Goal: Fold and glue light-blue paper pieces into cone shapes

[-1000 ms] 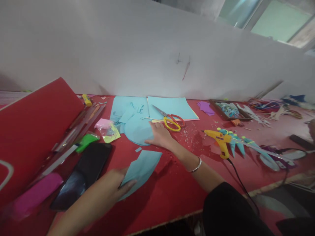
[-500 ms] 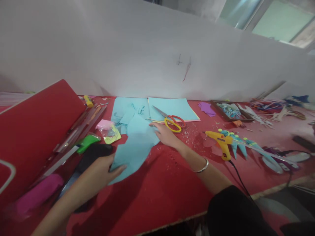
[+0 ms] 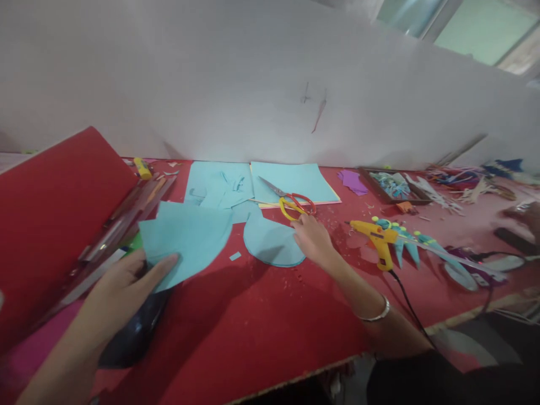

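A light blue paper piece (image 3: 189,236) with a curved edge is raised off the table, pinched between the thumb and fingers of my left hand (image 3: 126,281). My right hand (image 3: 315,239) has its fingers closed at the yellow handle of the scissors (image 3: 291,203), whose blades point to the back left. Its far fingertips are partly hidden. Just left of that hand, a rounded blue paper cutout (image 3: 272,242) lies flat on the table. A small blue scrap (image 3: 235,256) sits between the two larger pieces.
Blue paper sheets (image 3: 295,177) lie against the wall. To the right are a yellow glue gun (image 3: 375,239) with its cord, several blue cones (image 3: 407,247), and a scrap tray (image 3: 392,188). Purple paper (image 3: 353,183) lies behind. A dark object (image 3: 139,332) is below my left hand.
My left hand has drawn its paper left and toward me, apart from the rounded cutout. My right hand has moved right from the paper to the scissors' handle. The cutout now lies flat.
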A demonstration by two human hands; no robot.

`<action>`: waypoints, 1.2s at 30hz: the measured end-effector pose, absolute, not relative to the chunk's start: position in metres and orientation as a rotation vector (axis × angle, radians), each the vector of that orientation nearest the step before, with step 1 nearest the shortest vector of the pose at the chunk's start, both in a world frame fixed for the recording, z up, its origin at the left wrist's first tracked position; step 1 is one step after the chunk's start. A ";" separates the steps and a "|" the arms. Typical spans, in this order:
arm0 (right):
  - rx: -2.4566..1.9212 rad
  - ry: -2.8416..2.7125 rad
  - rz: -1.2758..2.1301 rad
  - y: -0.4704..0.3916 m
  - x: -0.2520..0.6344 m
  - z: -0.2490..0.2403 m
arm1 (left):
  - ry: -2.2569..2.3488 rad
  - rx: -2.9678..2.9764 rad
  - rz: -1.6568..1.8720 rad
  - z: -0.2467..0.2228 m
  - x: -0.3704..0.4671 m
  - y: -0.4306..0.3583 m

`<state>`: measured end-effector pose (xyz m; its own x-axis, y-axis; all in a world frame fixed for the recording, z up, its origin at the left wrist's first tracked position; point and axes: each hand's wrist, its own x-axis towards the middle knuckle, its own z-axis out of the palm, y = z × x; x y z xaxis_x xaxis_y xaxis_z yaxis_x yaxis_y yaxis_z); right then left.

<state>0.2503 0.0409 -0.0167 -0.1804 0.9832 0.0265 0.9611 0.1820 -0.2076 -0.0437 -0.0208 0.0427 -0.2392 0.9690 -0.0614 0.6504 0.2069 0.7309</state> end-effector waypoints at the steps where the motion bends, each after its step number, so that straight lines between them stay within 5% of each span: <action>1: -1.885 -2.312 0.187 0.039 0.241 -0.015 | 1.967 1.427 0.843 0.043 -0.042 -0.021; 9: -1.266 -2.475 0.718 0.017 0.158 -0.018 | 1.834 1.138 1.018 0.030 -0.047 -0.016; 17: -1.333 -2.464 0.671 0.020 0.145 -0.032 | 1.708 1.044 1.021 -0.004 -0.070 -0.012; 26: -1.306 -2.602 0.597 0.019 0.142 -0.026 | 1.760 1.011 1.094 0.008 -0.065 -0.015; 36: -1.282 -1.934 0.829 0.164 0.135 0.003 | 2.151 1.790 0.616 0.002 -0.066 -0.013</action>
<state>0.1348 0.1637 0.0029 -0.2976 0.9375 0.1806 0.5160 0.3171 -0.7957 -0.0660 -0.0134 0.0023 -0.1967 0.9787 0.0588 0.8615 0.1438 0.4870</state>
